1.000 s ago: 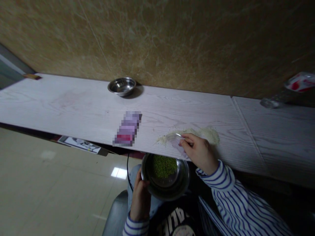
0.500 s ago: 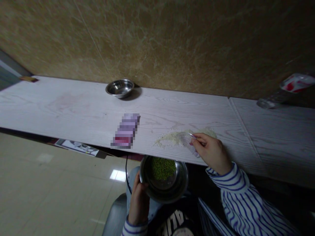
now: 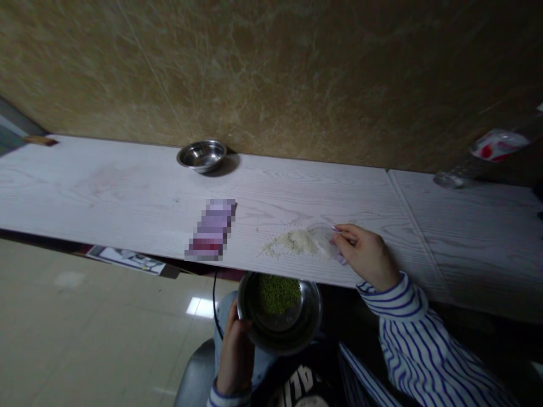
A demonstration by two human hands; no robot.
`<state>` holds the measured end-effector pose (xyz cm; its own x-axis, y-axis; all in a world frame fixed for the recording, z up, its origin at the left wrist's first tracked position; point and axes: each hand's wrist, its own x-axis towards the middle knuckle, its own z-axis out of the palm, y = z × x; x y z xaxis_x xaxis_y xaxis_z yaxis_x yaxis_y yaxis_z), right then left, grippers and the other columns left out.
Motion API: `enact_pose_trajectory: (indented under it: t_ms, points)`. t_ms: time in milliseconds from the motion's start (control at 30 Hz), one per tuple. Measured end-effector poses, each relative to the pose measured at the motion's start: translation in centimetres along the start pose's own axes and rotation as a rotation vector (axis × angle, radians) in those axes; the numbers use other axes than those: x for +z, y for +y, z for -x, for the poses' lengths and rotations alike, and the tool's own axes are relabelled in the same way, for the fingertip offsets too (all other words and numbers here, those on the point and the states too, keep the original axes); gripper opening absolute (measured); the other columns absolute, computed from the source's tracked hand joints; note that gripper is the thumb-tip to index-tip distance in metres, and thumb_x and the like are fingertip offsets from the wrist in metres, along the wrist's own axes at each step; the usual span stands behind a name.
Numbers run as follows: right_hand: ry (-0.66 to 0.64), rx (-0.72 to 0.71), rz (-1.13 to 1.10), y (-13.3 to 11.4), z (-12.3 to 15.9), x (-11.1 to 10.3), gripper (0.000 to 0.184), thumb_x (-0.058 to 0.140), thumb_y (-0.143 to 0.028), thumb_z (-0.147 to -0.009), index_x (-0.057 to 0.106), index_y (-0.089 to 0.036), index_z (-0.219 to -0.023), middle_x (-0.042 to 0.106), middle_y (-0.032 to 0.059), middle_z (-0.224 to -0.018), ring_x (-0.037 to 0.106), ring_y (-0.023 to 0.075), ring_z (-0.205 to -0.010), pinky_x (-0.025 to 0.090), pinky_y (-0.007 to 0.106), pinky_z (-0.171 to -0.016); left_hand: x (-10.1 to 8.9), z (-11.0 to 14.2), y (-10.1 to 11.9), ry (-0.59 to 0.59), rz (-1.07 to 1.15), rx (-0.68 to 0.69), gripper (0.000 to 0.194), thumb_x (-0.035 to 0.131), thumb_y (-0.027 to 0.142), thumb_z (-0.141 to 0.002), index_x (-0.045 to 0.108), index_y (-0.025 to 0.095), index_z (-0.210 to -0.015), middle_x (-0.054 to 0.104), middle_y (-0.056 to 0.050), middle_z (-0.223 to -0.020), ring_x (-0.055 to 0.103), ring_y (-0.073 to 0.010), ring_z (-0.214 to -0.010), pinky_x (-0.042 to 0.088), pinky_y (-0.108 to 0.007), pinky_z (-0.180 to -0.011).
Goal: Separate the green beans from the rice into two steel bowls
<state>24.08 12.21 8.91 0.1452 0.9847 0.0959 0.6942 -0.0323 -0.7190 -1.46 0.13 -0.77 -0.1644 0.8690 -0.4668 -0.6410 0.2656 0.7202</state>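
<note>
My left hand (image 3: 237, 347) is closed on the rim of a steel bowl (image 3: 311, 322), which sits at my lap just under the table's front edge. Small green beans (image 3: 278, 294), like mung beans, lie inside it. On the table, my right hand (image 3: 367, 254) pinches a clear plastic piece (image 3: 326, 240) with a curved rim, perhaps a cup or lid; its exact shape is hard to make out. The piece stands against the right side of a loose heap of pale grains (image 3: 297, 242) that look like rice, with a few darker specks among them.
A smaller steel bowl (image 3: 201, 157) stands by the wall. Left of the grains lies a pixelated purple flat object (image 3: 212, 229). A clear plastic bottle (image 3: 487, 152) with a red-and-white label is at the right. Below the table hangs a black cable (image 3: 215, 308).
The plastic piece in my right hand has pushed against the grains, and the streak that stretched right is now a tighter heap. My left hand still holds the bowl. The view has shifted slightly.
</note>
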Motion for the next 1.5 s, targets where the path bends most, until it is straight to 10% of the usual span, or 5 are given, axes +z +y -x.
enact_pose_trajectory:
  t_ms: [1067,1500]
  points:
    - [-0.199,-0.014,-0.232,-2.0,-2.4,1.5,0.02,0.058,-0.018,-0.082,0.073,-0.014,-0.096,0.077,0.0087,-0.077,0.072,0.0176,-0.065,0.055,0.024,-0.054,0.2,0.1,0.2,0.023,0.054,-0.069,0.055,0.066,0.023,-0.066,0.067,0.029,-0.121,0.07,-0.005,-0.123,0.053,-0.0325,-0.128,0.044,-0.044,-0.104]
    - [-0.245,-0.047,-0.056,-1.9,-8.0,2.6,0.021,0.059,-0.017,-0.085,0.073,-0.014,-0.101,0.077,0.0087,-0.079,0.073,0.0186,-0.073,0.055,0.026,-0.062,-0.7,-1.0,-0.6,0.042,0.063,-0.067,0.056,0.069,0.022,-0.056,0.07,0.026,-0.112,0.073,-0.007,-0.113,0.059,-0.0363,-0.119,0.051,-0.045,-0.094]
